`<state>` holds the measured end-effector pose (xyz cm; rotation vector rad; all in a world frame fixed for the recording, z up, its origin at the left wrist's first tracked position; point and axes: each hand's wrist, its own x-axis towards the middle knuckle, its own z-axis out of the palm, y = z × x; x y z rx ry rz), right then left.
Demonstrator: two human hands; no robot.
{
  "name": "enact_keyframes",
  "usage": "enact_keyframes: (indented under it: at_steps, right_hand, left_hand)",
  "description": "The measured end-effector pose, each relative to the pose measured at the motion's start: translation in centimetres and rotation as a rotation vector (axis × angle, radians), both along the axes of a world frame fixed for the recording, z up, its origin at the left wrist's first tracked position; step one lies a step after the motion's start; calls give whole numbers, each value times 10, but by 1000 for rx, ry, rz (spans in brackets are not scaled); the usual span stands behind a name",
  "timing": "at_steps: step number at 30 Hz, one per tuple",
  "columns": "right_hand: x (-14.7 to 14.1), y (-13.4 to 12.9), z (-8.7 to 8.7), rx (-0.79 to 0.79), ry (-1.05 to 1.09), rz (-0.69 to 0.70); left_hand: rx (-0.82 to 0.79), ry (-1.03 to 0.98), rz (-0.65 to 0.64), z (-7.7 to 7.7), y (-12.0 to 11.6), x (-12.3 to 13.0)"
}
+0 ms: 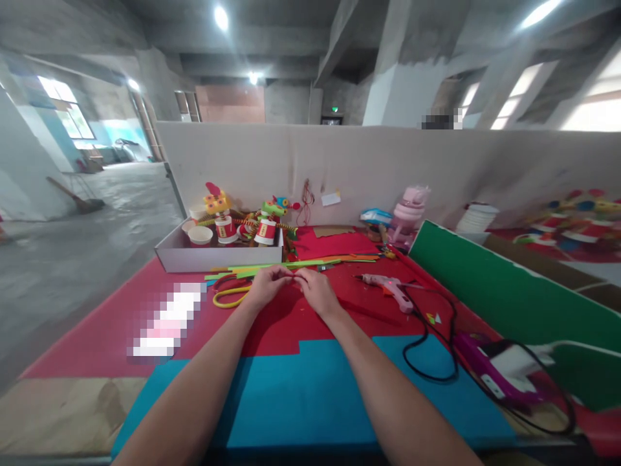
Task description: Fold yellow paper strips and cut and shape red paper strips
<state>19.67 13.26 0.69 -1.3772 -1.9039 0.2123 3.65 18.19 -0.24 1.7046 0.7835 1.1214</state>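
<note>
Both hands meet over the red sheet (276,330) in the middle of the table. My left hand (268,285) is closed, its thumb and fingertips pinched around something small that looks red. Close beside it, my right hand (313,289) is closed in a pinch too, on the same small thing. What they hold is too small to make out. Scissors with yellow and red handles (228,298) lie just left of my left hand. Thin green and orange strips (291,265) lie behind the hands. A pink glue gun (392,290) rests to the right.
A white box (218,259) with paper-cup figures and cups stands at the back left. A green panel (509,304) edges the right side. Near it are a purple power strip (502,375) and looping black cable (429,377). Blue sheets (301,401) cover the front.
</note>
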Motion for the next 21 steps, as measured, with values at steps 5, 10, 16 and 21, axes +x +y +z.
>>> enact_keyframes:
  at_steps: [5, 10, 16, 21]
  right_hand:
    - [6, -1, -4, -50, 157, 21]
    - [4, -1, -5, -50, 171, 48]
    - [-1, -2, -4, 40, 59, 26]
    - [0, -2, -3, 47, 41, -19]
  left_hand:
    - [106, 43, 0, -3, -1, 1]
    - [87, 39, 46, 1, -4, 2]
    - [64, -40, 86, 5, -6, 0]
    - [-18, -107, 60, 4, -6, 3]
